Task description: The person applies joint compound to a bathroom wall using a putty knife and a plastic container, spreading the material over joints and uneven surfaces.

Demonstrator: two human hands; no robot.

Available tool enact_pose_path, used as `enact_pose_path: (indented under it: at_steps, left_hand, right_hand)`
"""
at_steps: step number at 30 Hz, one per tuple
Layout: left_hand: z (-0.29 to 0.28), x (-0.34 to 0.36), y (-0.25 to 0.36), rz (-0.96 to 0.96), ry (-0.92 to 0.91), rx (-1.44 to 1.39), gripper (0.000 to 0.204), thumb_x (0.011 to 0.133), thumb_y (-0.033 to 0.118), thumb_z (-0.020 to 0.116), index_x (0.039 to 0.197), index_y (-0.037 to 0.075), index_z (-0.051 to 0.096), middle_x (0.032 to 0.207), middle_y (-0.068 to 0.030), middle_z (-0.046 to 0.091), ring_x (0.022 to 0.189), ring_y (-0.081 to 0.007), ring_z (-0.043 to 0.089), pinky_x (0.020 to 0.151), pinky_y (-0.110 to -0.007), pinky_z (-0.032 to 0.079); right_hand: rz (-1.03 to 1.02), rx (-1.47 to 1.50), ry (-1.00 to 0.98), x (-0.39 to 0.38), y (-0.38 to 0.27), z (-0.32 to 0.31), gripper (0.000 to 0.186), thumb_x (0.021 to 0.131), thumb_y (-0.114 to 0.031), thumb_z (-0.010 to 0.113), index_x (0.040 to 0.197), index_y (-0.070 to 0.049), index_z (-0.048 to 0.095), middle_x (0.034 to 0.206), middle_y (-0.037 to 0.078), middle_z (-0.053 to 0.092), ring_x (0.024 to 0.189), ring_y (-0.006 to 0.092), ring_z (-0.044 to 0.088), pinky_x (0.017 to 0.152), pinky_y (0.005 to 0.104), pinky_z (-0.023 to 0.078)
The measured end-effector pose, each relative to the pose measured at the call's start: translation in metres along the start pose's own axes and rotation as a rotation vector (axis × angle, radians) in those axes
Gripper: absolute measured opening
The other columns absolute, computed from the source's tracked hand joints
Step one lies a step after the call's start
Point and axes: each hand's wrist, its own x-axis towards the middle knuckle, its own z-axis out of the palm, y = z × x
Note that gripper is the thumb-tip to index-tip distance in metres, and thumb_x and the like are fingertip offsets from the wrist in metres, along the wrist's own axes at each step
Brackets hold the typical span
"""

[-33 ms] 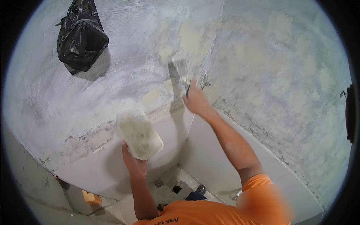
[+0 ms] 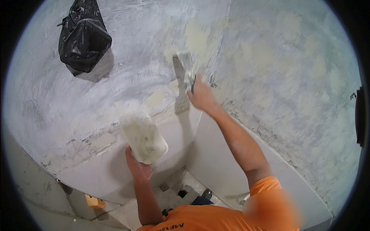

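Observation:
My right hand (image 2: 203, 96) is wrapped around the dark handle of a putty knife (image 2: 185, 61). Its wide blade is slightly blurred and lies at or close to the plastered wall (image 2: 135, 73), just left of the corner; whether it touches cannot be told. A shadow falls on the wall left of the blade. Lower and to the left, my left hand (image 2: 139, 167) grips the near end of a pale rectangular tray (image 2: 144, 140). Pale filler is smeared over the tray's face. Cream patches of filler (image 2: 196, 36) show on the wall above the blade.
A black plastic bag (image 2: 85, 42) hangs on the wall at the upper left. The adjoining patchy wall (image 2: 277, 73) is on the right. Smooth light panels (image 2: 227, 154) line the lower walls. Below are a dark floor opening (image 2: 182, 193) and a yellow object (image 2: 94, 201).
My right hand and the putty knife have moved slightly up along the wall. My left hand and the tray have hardly moved.

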Motion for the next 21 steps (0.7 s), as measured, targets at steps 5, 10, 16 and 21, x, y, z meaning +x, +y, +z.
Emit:
enact_pose_path:
  at_steps: [5, 10, 16, 21]
  left_hand:
    - [0.0, -0.01, 0.014, 0.018, 0.046, 0.021, 0.06, 0.102, 0.055, 0.042, 0.148, 0.016, 0.043, 0.143, -0.0061, 0.052, 0.129, -0.0278, 0.055, 0.1, -0.048, 0.049]
    - [-0.007, -0.005, 0.013, 0.059, 0.097, 0.027, 0.062, 0.102, 0.056, 0.042, 0.148, 0.015, 0.042, 0.144, -0.0069, 0.051, 0.126, -0.0299, 0.056, 0.098, -0.051, 0.051]
    - [-0.001, 0.004, 0.012, 0.044, -0.051, -0.026, 0.057, 0.104, 0.049, 0.043, 0.146, 0.012, 0.045, 0.142, -0.0068, 0.053, 0.121, -0.0281, 0.061, 0.093, -0.048, 0.056]
    - [0.007, 0.008, 0.013, 0.057, 0.045, -0.027, 0.054, 0.104, 0.049, 0.043, 0.145, 0.013, 0.046, 0.139, -0.0057, 0.056, 0.12, -0.0257, 0.062, 0.094, -0.046, 0.056]
  right_hand:
    - [-0.03, -0.012, 0.136, 0.046, -0.044, 0.004, 0.072, 0.091, -0.014, 0.06, 0.14, 0.017, 0.017, 0.095, 0.036, 0.065, 0.091, 0.0517, 0.065, 0.082, 0.0553, 0.053]
    - [0.153, 0.109, -0.051, -0.005, -0.031, 0.115, 0.071, 0.089, -0.009, 0.058, 0.14, 0.017, 0.017, 0.097, 0.035, 0.066, 0.095, 0.0515, 0.065, 0.084, 0.0559, 0.053]
    - [0.102, 0.023, -0.286, -0.09, -0.006, 0.12, 0.064, 0.087, -0.011, 0.064, 0.135, 0.009, 0.026, 0.096, 0.036, 0.065, 0.094, 0.0522, 0.065, 0.085, 0.0572, 0.052]
    - [0.095, -0.091, -0.235, -0.079, -0.009, 0.059, 0.066, 0.09, -0.014, 0.06, 0.141, 0.011, 0.026, 0.101, 0.036, 0.065, 0.094, 0.0521, 0.065, 0.087, 0.0573, 0.052]
